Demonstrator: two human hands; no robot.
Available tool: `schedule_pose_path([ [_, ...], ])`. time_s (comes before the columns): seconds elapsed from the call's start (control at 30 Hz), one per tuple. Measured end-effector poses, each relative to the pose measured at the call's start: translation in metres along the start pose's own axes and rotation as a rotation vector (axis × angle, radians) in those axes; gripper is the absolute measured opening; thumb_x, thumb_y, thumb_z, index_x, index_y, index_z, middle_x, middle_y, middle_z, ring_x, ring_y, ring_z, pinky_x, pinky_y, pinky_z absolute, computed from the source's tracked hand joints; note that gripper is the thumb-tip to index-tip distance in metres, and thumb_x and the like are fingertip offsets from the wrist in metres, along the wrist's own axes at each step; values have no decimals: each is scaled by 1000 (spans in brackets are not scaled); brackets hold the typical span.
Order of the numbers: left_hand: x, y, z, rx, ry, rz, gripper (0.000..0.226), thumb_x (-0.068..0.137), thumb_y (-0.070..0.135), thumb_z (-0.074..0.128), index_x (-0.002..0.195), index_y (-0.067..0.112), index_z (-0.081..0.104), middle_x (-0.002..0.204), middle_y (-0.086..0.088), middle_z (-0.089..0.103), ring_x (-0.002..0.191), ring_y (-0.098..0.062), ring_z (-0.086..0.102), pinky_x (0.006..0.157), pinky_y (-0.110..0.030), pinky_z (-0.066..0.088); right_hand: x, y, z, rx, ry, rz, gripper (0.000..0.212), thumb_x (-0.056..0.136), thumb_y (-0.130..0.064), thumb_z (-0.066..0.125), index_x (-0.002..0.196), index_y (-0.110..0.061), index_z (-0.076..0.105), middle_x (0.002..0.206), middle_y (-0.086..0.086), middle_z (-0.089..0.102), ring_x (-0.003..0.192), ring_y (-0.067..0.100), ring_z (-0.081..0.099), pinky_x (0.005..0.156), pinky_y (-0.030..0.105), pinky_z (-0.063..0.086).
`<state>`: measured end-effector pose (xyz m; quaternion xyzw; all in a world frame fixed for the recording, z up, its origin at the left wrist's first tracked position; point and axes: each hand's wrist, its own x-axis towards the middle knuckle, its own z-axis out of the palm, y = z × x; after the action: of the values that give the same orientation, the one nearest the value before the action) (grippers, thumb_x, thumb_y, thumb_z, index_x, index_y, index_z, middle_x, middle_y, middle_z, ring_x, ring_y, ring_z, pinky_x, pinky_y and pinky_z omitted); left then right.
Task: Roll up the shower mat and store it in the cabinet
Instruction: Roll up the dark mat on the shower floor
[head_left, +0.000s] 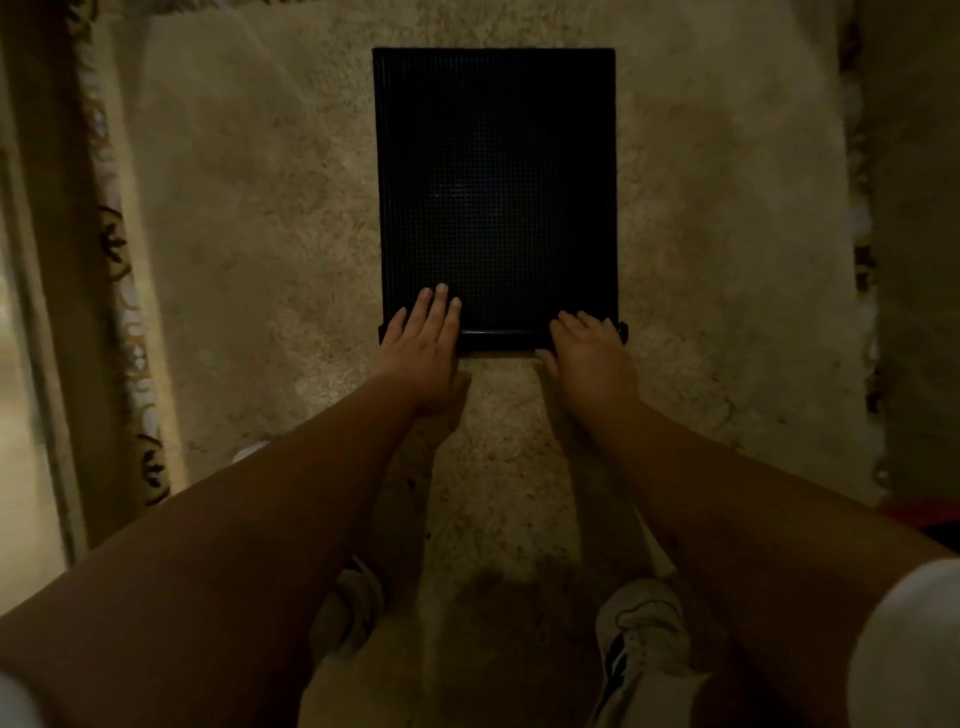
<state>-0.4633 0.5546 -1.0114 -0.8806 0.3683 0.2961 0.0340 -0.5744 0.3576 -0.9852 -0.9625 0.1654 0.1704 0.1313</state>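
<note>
A black shower mat (496, 176) with a fine grid texture lies flat on a beige carpet, stretching away from me. Its near edge is turned over into a thin roll (498, 338). My left hand (423, 345) presses flat on the left end of that roll, fingers spread and reaching onto the mat. My right hand (589, 353) curls over the right end of the roll, thumb under the near side. No cabinet is in view.
The beige carpet (249, 234) covers the floor all around. A patterned curtain or cloth (122, 291) hangs along the left. A fluffy rug edge (862, 249) runs down the right. My legs and white shoes (644, 634) are below.
</note>
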Motion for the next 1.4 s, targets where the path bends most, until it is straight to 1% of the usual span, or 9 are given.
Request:
schedule_pose_path([
  [0.17, 5, 14, -4, 10, -8, -135, 93, 91, 63, 32, 149, 8, -17, 156, -16, -25, 143, -33, -22, 113, -51, -10, -6, 5, 10, -112, -189, -27, 87, 91, -51, 47, 151, -10, -2, 161, 11, -7, 146, 28, -9, 115, 46, -2],
  [0.27, 3, 32, 2, -28, 51, -249, 97, 89, 65, 31, 147, 6, -20, 156, -20, -22, 143, -37, -18, 111, -59, -6, 1, 10, 11, -116, -183, -48, 94, 87, -58, 48, 151, -14, -5, 161, 7, -11, 146, 25, -11, 114, 46, -4],
  [0.43, -7, 18, 3, 18, 178, -41, 75, 92, 55, 41, 150, 20, 9, 153, -17, 18, 140, -39, 13, 109, -67, 7, 19, 14, 4, -134, -211, -77, 102, 81, -67, 50, 151, -20, -8, 161, 2, -13, 146, 22, -11, 114, 44, -4],
  [0.67, 3, 31, -14, 122, 229, -81, 61, 91, 38, 52, 143, 11, 32, 137, -11, 43, 121, -32, 39, 96, -48, 37, 38, 14, -6, -127, -230, -73, 95, 83, -59, 57, 152, -22, 3, 160, 6, -15, 146, 32, -5, 115, 51, 11],
  [0.83, 17, 28, -41, 101, 148, -86, 27, 88, 17, 53, 114, 13, 56, 110, -7, 54, 100, -29, 51, 73, -43, 40, 37, 10, -13, -181, -168, -55, 75, 87, -13, 55, 150, -23, 16, 145, 19, 26, 125, 37, 31, 100, 47, 35],
  [1.0, 8, 22, -44, 100, 142, -24, 22, 89, 13, 50, 111, 13, 51, 101, -8, 62, 91, -29, 58, 62, -38, 38, 40, 17, -23, -106, -159, -125, 48, 85, -8, 55, 131, -9, 44, 117, 15, 57, 104, 33, 55, 80, 42, 48],
  [1.13, -10, 22, -35, 101, 91, 27, 21, 90, 13, 50, 111, 15, 51, 97, -7, 64, 86, -29, 61, 63, -37, 43, 31, 19, -23, -107, -331, -203, 27, 87, -23, 60, 111, -10, 59, 110, 13, 60, 102, 31, 56, 81, 41, 50],
  [1.23, -9, 25, -35, 56, 81, -7, 17, 90, 9, 49, 106, 11, 55, 97, -9, 63, 87, -31, 62, 61, -38, 41, 25, 18, -25, -71, -225, -188, 29, 87, -25, 61, 112, -9, 66, 124, 13, 52, 117, 32, 39, 89, 43, 46],
  [1.4, -10, 30, -25, 27, 114, -30, 27, 94, 11, 47, 120, 7, 51, 114, -13, 61, 99, -33, 60, 73, -43, 48, 14, 11, -22, -90, -148, -126, 47, 92, -25, 56, 135, -9, 45, 122, 14, 56, 112, 32, 49, 84, 40, 44],
])
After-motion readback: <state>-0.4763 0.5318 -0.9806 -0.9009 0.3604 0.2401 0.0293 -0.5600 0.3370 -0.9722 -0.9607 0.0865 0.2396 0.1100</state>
